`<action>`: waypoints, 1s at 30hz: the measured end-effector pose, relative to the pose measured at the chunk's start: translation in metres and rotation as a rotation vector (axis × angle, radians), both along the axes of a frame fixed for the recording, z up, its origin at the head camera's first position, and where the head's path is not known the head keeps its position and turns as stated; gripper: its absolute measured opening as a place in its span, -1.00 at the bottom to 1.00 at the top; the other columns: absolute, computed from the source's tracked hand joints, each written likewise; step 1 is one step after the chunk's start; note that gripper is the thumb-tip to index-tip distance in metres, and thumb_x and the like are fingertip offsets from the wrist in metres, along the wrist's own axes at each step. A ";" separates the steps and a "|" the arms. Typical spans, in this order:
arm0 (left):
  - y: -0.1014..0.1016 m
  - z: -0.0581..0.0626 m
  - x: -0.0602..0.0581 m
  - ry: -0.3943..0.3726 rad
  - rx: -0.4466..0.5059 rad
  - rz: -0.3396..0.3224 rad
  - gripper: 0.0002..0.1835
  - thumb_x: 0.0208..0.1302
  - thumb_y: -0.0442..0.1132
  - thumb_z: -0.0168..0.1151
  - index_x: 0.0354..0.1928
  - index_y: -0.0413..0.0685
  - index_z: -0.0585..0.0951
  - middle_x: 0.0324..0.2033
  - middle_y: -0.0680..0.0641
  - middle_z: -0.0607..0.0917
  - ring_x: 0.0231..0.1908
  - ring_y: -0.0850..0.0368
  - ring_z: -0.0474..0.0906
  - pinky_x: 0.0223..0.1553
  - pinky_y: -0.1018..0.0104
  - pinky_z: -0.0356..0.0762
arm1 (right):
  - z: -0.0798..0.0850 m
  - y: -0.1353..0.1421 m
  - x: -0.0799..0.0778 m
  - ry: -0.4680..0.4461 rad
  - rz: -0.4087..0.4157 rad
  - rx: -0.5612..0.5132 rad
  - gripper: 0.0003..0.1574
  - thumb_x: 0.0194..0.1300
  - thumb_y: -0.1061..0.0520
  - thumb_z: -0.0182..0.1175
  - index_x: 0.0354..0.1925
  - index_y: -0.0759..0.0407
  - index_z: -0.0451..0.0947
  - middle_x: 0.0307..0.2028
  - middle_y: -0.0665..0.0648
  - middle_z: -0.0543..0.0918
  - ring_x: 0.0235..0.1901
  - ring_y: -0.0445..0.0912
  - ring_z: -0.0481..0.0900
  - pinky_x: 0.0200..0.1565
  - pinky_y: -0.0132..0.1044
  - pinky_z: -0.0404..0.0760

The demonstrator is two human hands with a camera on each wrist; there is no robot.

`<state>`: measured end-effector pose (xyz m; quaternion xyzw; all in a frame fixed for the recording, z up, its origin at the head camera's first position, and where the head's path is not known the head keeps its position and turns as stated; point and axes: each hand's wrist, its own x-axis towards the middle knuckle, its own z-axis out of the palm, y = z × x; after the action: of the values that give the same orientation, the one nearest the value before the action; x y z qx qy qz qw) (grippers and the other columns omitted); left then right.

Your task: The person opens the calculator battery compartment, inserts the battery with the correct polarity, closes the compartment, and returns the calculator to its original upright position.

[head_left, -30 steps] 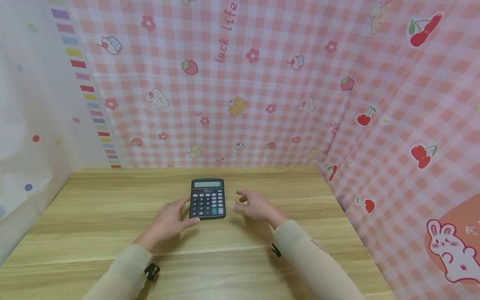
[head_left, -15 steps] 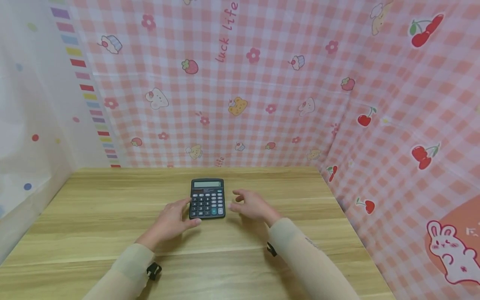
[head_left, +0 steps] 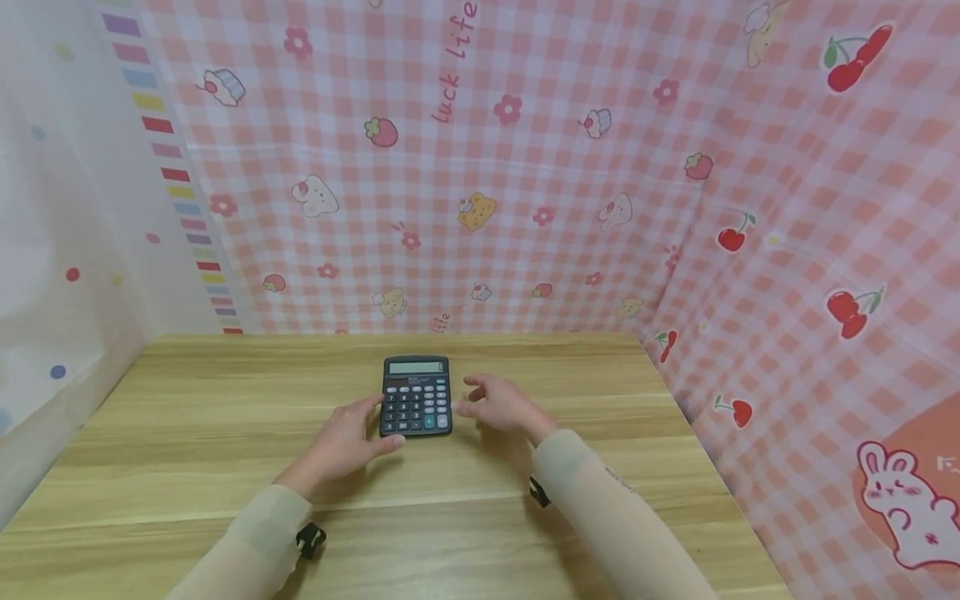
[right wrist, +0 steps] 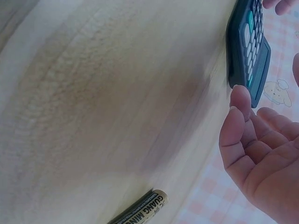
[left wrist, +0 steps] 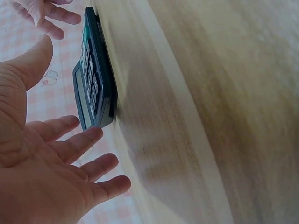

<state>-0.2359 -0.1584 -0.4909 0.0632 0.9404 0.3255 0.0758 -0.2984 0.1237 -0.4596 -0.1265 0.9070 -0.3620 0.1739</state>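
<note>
A dark desktop calculator point(head_left: 416, 396) lies face up on the wooden table point(head_left: 225, 383), its display showing a single digit. At its left side is my left hand point(head_left: 345, 437), thumb and fingers spread around the lower left corner. In the left wrist view those fingers are extended and the palm holds nothing; the fingertips overlap the calculator's edge. My right hand point(head_left: 498, 404) is just right of the calculator with its fingers loosely bent and nothing held. The right wrist view shows its fingertips close to the calculator's side point(right wrist: 238, 51).
A dark and gold cylinder point(right wrist: 142, 207) printed "GUANG MING" lies on the table in the right wrist view. Pink checked cloth point(head_left: 450, 167) hangs behind the table and along its right side. A white dotted sheet point(head_left: 67, 250) hangs on the left.
My right hand has moved a little left, closer to the calculator. The left hand has shifted only slightly to the right, and the calculator stays where it was.
</note>
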 end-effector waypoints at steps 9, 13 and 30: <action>0.001 -0.002 -0.002 0.000 0.007 0.004 0.04 0.39 0.22 0.41 0.67 -0.20 0.18 0.59 -0.42 0.28 0.57 -0.52 0.17 0.56 -0.45 0.15 | 0.001 -0.005 -0.004 -0.007 -0.015 -0.002 -0.13 0.50 -0.19 0.34 0.58 0.11 0.36 0.31 0.31 0.67 0.20 0.15 0.69 0.39 0.16 0.58; 0.002 -0.002 -0.002 -0.004 0.011 0.000 0.05 0.39 0.22 0.41 0.67 -0.21 0.18 0.59 -0.43 0.27 0.58 -0.51 0.16 0.57 -0.43 0.14 | 0.001 -0.005 -0.006 0.003 -0.004 0.006 -0.11 0.50 -0.19 0.34 0.59 0.13 0.34 0.30 0.31 0.68 0.14 0.11 0.73 0.38 0.15 0.60; 0.010 -0.003 -0.004 0.012 0.031 -0.028 0.05 0.40 0.17 0.42 0.66 -0.28 0.17 0.58 -0.46 0.28 0.58 -0.49 0.19 0.58 -0.38 0.17 | -0.002 -0.012 -0.007 -0.019 -0.025 0.014 -0.10 0.48 -0.24 0.34 0.58 0.06 0.36 0.33 0.28 0.66 0.25 0.15 0.67 0.39 0.16 0.59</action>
<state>-0.2399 -0.1481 -0.4938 0.0794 0.9347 0.3384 0.0739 -0.3057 0.1120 -0.4612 -0.1105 0.9094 -0.3588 0.1789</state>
